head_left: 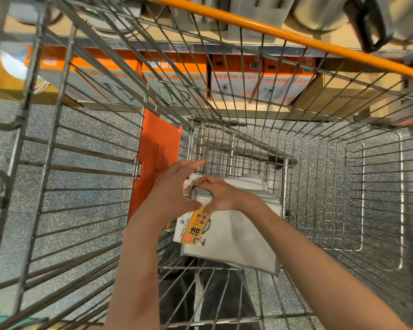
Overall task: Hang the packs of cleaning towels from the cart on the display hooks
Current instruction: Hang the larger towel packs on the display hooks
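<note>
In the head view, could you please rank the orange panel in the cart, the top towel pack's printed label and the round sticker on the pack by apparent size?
1. orange panel, largest
2. printed label
3. round sticker, smallest; left hand partly hides it.

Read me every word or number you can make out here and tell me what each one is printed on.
"SUPOR": orange-and-white boxes on the shelf behind the cart.
"cleaning towels", "2", "洁": label of the towel pack under both hands.
Shelf price tags: too blurred.
Smaller print on the label: unreadable.
</note>
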{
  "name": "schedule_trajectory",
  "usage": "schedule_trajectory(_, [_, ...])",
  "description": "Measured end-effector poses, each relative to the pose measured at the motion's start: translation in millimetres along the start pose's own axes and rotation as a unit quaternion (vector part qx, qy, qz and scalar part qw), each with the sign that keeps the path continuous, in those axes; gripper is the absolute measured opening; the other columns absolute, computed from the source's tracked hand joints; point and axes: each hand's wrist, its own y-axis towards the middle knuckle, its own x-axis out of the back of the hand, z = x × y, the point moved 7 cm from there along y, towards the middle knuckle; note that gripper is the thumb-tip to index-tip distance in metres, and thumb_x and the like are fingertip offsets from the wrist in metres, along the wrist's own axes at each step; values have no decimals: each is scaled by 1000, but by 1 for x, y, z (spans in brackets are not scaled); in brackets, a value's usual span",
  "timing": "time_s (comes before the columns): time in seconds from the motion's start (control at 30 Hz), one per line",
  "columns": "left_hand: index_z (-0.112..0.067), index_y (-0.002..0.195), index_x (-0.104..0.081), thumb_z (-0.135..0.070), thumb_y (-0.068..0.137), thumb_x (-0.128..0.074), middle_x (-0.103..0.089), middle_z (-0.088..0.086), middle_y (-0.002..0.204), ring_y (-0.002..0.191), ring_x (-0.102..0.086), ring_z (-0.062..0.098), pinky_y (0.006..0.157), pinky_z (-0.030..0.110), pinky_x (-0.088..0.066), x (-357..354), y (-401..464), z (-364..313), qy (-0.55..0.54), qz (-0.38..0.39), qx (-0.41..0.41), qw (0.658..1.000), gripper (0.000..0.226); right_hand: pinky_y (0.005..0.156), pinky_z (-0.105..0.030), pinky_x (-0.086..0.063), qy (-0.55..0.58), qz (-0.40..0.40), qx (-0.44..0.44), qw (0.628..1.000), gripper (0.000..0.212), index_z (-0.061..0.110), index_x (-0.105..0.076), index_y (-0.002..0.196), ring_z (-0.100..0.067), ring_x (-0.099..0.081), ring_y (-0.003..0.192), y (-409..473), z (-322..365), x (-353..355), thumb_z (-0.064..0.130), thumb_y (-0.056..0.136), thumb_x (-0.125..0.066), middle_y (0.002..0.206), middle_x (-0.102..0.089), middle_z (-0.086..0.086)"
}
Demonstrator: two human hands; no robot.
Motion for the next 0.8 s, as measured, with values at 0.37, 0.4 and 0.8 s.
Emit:
schedule_trajectory(0.37, [-44, 142, -34, -6, 71, -79, -31, -14, 144, 135, -30, 11, 115, 41, -24, -1, 0, 0, -1, 4, -2, 1000, 92, 107, -46, -33, 93, 43, -64, 993, 95, 25, -22, 140, -28, -38, 131, 0, -5, -5, 23, 68, -83, 147, -36, -6])
schedule_trajectory(0.4, [-44, 141, -34, -6, 71, -79, -31, -14, 144, 135, -30, 10, 115, 40, -24, -1, 1, 0, -1, 2, -5, 1000, 92, 109, -46, -32, 116, 46, -70, 990, 99, 22, -19, 142, -27, -35, 134, -1, -6, -5, 21, 67, -84, 150, -33, -6])
schedule_trajectory(0.8, [-43, 143, -33, -12, 73, -80, -29, -12, 148, 138, -28, 14, 115, 45, -24, -1, 4, 3, 12, 6, -14, 1000, 90, 84, -31, -41, 145, 17, -62, 987, 72, 24, -43, 126, -18, -52, 107, -20, -9, 2, 20, 67, -83, 119, -56, 4])
